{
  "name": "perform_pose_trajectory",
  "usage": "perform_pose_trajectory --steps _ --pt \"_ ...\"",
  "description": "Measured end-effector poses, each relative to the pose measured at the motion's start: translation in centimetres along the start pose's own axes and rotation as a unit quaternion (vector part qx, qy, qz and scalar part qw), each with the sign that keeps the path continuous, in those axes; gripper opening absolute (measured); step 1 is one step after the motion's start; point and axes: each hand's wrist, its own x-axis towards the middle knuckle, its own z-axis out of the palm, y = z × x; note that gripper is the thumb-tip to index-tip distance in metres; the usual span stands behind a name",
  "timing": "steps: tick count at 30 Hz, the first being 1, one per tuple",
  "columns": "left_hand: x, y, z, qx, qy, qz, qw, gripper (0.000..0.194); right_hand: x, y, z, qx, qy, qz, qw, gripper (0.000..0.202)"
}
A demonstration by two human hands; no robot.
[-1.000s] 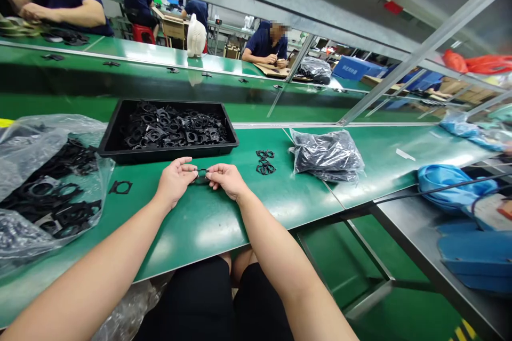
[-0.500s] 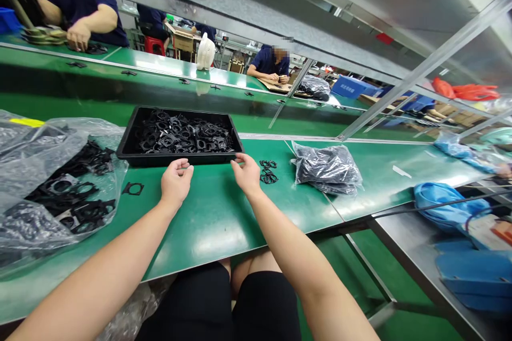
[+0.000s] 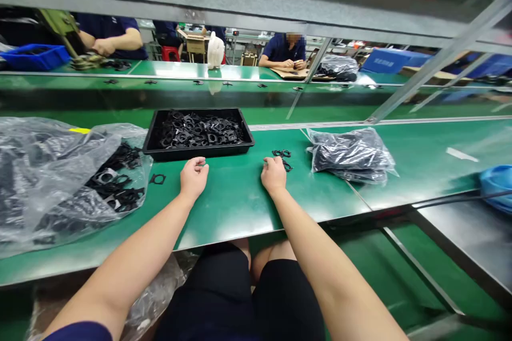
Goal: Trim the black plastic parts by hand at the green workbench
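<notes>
My left hand (image 3: pixel 194 180) hovers over the green bench just in front of the black tray (image 3: pixel 200 153), its fingers loosely bent, thumb apart, nothing visible in it. My right hand (image 3: pixel 274 175) is beside a small group of black ring-shaped plastic parts (image 3: pixel 282 153) and hides some of them. Its fingers are slightly curled and apart, with no part seen between them. Many similar black parts (image 3: pixel 208 130) fill the tray. One single black frame-like part (image 3: pixel 158 179) lies flat left of my left hand.
A large clear plastic bag (image 3: pixel 60 170) of black parts spreads over the left of the bench. A sealed bag (image 3: pixel 352 152) of dark parts lies to the right. Behind runs a green conveyor (image 3: pixel 240 98) with small parts along it. Co-workers (image 3: pixel 284 53) sit beyond, under a metal shelf (image 3: pixel 200 2).
My right hand has left the tray's front right corner and moved right to the small group of parts. My left hand stays near the tray's front. The camera view has turned and levelled.
</notes>
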Motion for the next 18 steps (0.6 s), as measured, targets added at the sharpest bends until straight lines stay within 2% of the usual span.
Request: perform_pose_trajectory --steps 2,4,7,9,10,13,15,18 --pt "-0.4 0.2 -0.7 0.042 -0.013 0.014 0.999 0.029 -0.2 0.1 0.0 0.040 0.021 -0.044 0.998 0.036" --pt "-0.6 0.3 -2.1 0.080 -0.031 0.038 0.996 0.024 -0.2 0.1 0.0 0.069 0.032 -0.068 0.995 0.038" --pt "-0.3 0.2 -5.5 0.144 -0.055 0.075 0.985 0.016 -0.3 0.0 0.0 0.086 0.029 -0.066 0.994 0.033" --pt "0.3 -0.4 -8.3 0.200 -0.053 0.090 0.974 0.017 -0.3 0.0 0.0 0.090 0.028 -0.060 0.994 0.032" --pt "0.6 -0.8 -9.5 0.241 -0.051 0.093 0.965 0.020 -0.4 -0.1 0.0 0.090 0.028 -0.056 0.994 0.032" --pt "1.3 -2.2 -12.4 0.396 -0.083 0.097 0.909 0.027 -0.5 -0.1 -0.1 0.071 0.028 -0.036 0.996 0.031" --pt "1.5 -2.9 -13.2 0.430 -0.107 0.100 0.891 0.026 -0.6 0.0 -0.2 0.053 0.032 -0.020 0.998 0.030" --pt "1.3 -3.0 -12.7 0.426 -0.119 0.112 0.890 0.028 -0.5 0.0 -0.2 0.056 0.041 -0.018 0.997 0.028"
